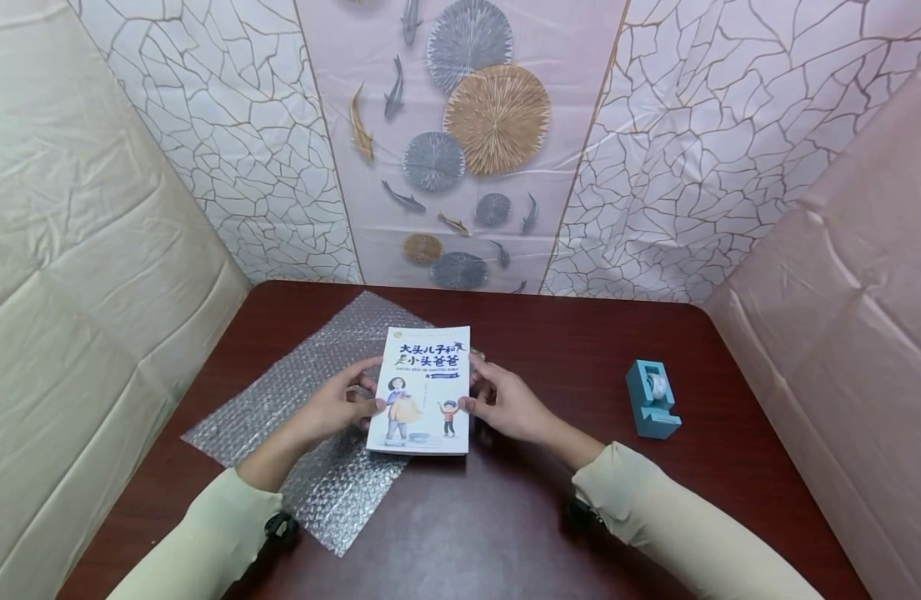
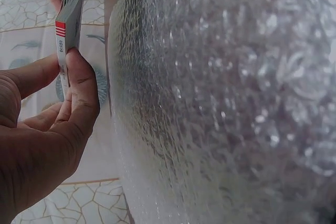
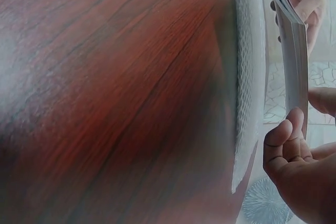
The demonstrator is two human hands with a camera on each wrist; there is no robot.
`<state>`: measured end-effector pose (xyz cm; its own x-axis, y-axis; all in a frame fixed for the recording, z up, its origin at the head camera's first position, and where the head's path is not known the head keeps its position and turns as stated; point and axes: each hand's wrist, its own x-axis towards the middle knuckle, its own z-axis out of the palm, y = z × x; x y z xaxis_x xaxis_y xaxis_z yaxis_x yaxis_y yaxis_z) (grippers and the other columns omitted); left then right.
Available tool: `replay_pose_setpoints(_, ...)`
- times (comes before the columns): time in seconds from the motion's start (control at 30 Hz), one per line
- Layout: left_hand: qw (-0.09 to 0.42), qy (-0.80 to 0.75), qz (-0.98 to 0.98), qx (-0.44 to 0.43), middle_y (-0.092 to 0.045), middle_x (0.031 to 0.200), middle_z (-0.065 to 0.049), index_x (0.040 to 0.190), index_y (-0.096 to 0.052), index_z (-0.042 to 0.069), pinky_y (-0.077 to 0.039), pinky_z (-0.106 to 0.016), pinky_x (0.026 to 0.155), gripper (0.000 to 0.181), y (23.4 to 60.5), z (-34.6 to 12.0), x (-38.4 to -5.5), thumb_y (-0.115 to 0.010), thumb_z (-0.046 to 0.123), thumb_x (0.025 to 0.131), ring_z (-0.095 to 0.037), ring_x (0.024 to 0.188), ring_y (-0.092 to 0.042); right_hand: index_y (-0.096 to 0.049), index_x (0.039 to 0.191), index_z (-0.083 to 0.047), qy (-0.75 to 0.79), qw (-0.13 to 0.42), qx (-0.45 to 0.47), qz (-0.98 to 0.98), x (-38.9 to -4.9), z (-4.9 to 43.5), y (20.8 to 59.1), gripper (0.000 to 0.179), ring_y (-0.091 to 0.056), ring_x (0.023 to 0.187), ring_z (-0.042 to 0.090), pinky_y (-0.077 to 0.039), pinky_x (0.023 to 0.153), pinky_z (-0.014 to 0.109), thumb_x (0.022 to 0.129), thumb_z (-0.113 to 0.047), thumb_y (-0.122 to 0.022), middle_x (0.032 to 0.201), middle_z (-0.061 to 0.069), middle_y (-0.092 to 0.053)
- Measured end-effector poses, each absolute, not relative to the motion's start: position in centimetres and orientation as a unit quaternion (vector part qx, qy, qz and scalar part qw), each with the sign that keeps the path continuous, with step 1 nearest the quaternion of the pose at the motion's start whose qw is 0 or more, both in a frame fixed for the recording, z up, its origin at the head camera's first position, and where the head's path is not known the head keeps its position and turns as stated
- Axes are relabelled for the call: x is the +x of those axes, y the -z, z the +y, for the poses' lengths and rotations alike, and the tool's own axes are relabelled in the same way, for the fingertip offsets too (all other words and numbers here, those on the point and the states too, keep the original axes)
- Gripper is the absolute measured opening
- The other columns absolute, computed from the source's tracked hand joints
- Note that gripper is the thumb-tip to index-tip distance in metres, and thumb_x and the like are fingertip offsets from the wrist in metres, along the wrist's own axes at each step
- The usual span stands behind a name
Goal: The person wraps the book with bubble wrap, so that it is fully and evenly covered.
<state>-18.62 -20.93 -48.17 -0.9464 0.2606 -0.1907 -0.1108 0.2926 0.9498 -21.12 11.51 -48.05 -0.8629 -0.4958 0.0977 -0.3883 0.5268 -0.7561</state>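
Observation:
A thin paperback book (image 1: 422,396) with a white illustrated cover is held up between both hands, its front facing the head camera. My left hand (image 1: 338,404) grips the spine side, thumb on the cover and fingers behind. On the opposite edge, my right hand (image 1: 508,400) pinches the book the same way. In the left wrist view the spine (image 2: 61,45) shows a red striped band at its end. The right wrist view shows the page edges (image 3: 300,66) between thumb and fingers. Beneath the book lies a sheet of bubble wrap (image 1: 280,400), partly hidden by it and the left arm.
A blue tape dispenser (image 1: 653,400) with a roll of tape stands on the right side of the dark red wooden table (image 1: 565,342). Patterned cloth (image 1: 280,150) hangs behind the far edge, and pale padded panels (image 1: 865,275) flank both sides.

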Motion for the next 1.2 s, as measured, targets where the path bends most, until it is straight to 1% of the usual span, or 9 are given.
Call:
replay_pose_setpoints(0.13,0.157,-0.594,0.788,0.048,-0.055,0.127,-0.021,0.173,-0.033,0.008,-0.065,-0.041,0.078,0.082,48.3,-21.2,-18.6,-0.072,-0.002,0.102,-0.02,0.092,-0.064,-0.036,0.168,0.007,0.417,0.063,-0.263,0.868,-21.1,11.3,48.0,0.083,-0.065,0.082,0.012,-0.054,0.072,0.024,0.101,-0.013,-0.081,0.124,0.016,-0.074)
replay_pose_setpoints(0.27,0.153,-0.587,0.793,0.046,-0.055,0.127,-0.02,0.173,-0.034,0.007,-0.063,-0.04,0.077,0.081,48.3,-21.5,-18.6,-0.073,-0.002,0.102,-0.018,0.091,-0.064,-0.035,0.169,0.006,0.421,0.073,-0.266,0.864,-21.1,11.1,47.9,0.083,-0.065,0.082,0.013,-0.052,0.068,0.024,0.102,-0.013,-0.08,0.125,0.017,-0.074)
replay_pose_setpoints(0.47,0.151,-0.587,0.795,0.042,-0.052,0.129,-0.021,0.173,-0.034,0.008,-0.065,-0.038,0.078,0.081,48.5,-21.9,-18.7,-0.072,-0.002,0.102,-0.022,0.095,-0.065,-0.035,0.169,0.005,0.415,0.073,-0.269,0.866,-21.3,10.6,48.1,0.083,-0.066,0.085,0.012,-0.053,0.072,0.024,0.103,-0.015,-0.08,0.124,0.016,-0.074)
replay_pose_setpoints(0.6,0.152,-0.59,0.792,0.04,-0.051,0.129,-0.022,0.173,-0.033,0.008,-0.065,-0.036,0.078,0.081,48.4,-22.1,-18.6,-0.07,-0.004,0.102,-0.023,0.097,-0.066,-0.034,0.169,0.007,0.417,0.071,-0.272,0.865,-21.4,10.3,48.2,0.082,-0.066,0.087,0.015,-0.053,0.072,0.024,0.102,-0.013,-0.079,0.125,0.017,-0.075)
replay_pose_setpoints(0.73,0.15,-0.582,0.798,0.035,-0.052,0.128,-0.022,0.173,-0.032,0.007,-0.065,-0.037,0.077,0.082,48.2,-22.4,-18.5,-0.071,-0.002,0.102,-0.022,0.098,-0.067,-0.034,0.168,0.009,0.428,0.073,-0.276,0.857,-21.5,10.0,48.4,0.081,-0.066,0.086,0.017,-0.052,0.07,0.023,0.102,-0.01,-0.078,0.125,0.018,-0.074)
replay_pose_setpoints(0.87,0.144,-0.577,0.804,0.031,-0.054,0.129,-0.023,0.173,-0.032,0.008,-0.065,-0.039,0.077,0.082,48.3,-22.7,-18.5,-0.071,-0.002,0.102,-0.023,0.096,-0.066,-0.034,0.167,0.011,0.435,0.074,-0.283,0.852,-21.5,9.7,48.3,0.081,-0.066,0.084,0.015,-0.053,0.069,0.024,0.102,-0.008,-0.078,0.124,0.02,-0.073)
replay_pose_setpoints(1.1,0.135,-0.578,0.804,0.026,-0.054,0.128,-0.023,0.173,-0.031,0.006,-0.065,-0.037,0.076,0.082,48.4,-23.1,-18.4,-0.071,-0.004,0.103,-0.023,0.095,-0.065,-0.033,0.169,0.009,0.432,0.09,-0.281,0.852,-21.5,9.0,48.1,0.08,-0.068,0.085,0.015,-0.054,0.07,0.023,0.103,-0.008,-0.076,0.129,0.019,-0.073)
replay_pose_setpoints(1.2,0.135,-0.58,0.803,0.02,-0.054,0.128,-0.023,0.173,-0.031,0.007,-0.065,-0.036,0.076,0.082,48.5,-23.3,-18.5,-0.07,-0.004,0.102,-0.023,0.096,-0.065,-0.032,0.169,0.008,0.429,0.093,-0.279,0.854,-21.5,8.7,48.1,0.081,-0.068,0.086,0.014,-0.055,0.071,0.023,0.103,-0.008,-0.077,0.131,0.018,-0.073)
